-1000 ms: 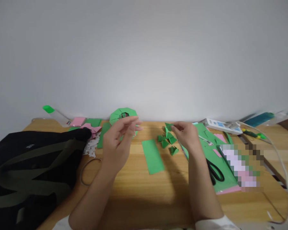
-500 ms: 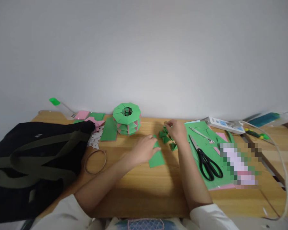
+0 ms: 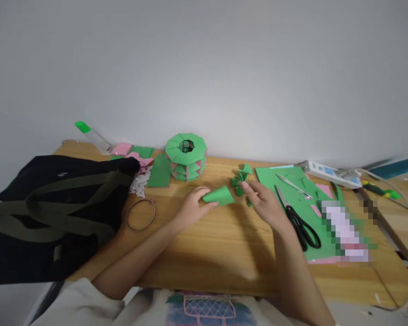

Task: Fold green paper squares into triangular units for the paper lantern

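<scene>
The left hand (image 3: 194, 204) clamps a curled green paper rectangle (image 3: 221, 196); the right hand (image 3: 264, 204) is at small folded green paper pieces (image 3: 240, 175), whether pinching one I cannot tell. Brown wooden tabletop (image 3: 204, 260) runs from there to its front edge; black-handled metal scissors (image 3: 293, 216) lie rightward.

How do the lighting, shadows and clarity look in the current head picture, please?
Head view: the wall is brightest near its middle, dimmer toward the corners; head view: a soft shadow falls on the wooden table below the right hand; head view: a pixelated patch hides detail right of the scissors.
</scene>
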A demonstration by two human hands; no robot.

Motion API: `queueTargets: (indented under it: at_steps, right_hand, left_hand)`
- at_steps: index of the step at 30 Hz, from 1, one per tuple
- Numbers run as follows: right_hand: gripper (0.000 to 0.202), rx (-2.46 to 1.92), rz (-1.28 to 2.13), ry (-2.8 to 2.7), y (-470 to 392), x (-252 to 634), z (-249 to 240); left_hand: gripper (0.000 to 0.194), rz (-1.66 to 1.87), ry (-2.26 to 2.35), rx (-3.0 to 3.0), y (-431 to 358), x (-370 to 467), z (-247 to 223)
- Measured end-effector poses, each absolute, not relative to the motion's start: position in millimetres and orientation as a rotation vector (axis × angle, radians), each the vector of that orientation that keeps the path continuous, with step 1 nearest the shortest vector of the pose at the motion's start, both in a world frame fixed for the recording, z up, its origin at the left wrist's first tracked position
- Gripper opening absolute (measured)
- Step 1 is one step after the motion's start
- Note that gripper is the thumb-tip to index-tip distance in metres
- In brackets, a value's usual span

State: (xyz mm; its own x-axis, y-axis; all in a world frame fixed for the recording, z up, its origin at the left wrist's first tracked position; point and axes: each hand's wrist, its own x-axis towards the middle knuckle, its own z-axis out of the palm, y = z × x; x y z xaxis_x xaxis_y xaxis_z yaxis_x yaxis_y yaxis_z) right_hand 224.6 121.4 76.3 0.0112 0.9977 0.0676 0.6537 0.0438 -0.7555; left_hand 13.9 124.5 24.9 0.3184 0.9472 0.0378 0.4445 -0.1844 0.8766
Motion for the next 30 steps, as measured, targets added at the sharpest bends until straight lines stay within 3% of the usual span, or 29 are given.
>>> queueTargets:
  at_steps: [4, 10, 20, 26, 30]
  right_hand:
    - [0.042, -1.452, 0.920, -1.662, 93.4, 196.2, 53.6]
    - [0.024, -1.393, 0.974, -1.588, 85.6, 177.7, 61.8]
    - [0.008, -1.238, 0.833, -1.504, 80.0, 177.7, 110.9]
    - [0.008, -1.178, 0.561, -1.487, 79.3, 177.6, 142.0]
    - [0.021, -1.137, 0.646, -1.470, 78.3, 173.7, 166.3]
  left_hand:
    - [0.025, 0.852, 1.144, 1.489, 118.7, 11.7, 34.7]
    - [0.042, 0.850, 1.028, 1.304, 107.2, 11.9, 60.7]
    - [0.024, 1.151, 1.054, 1.190, 107.5, 7.7, 111.6]
    - [0.015, 1.540, 1.065, 1.705, 104.7, 7.7, 139.2]
    - [0.027, 1.923, 0.973, 2.384, 105.0, 12.1, 149.6]
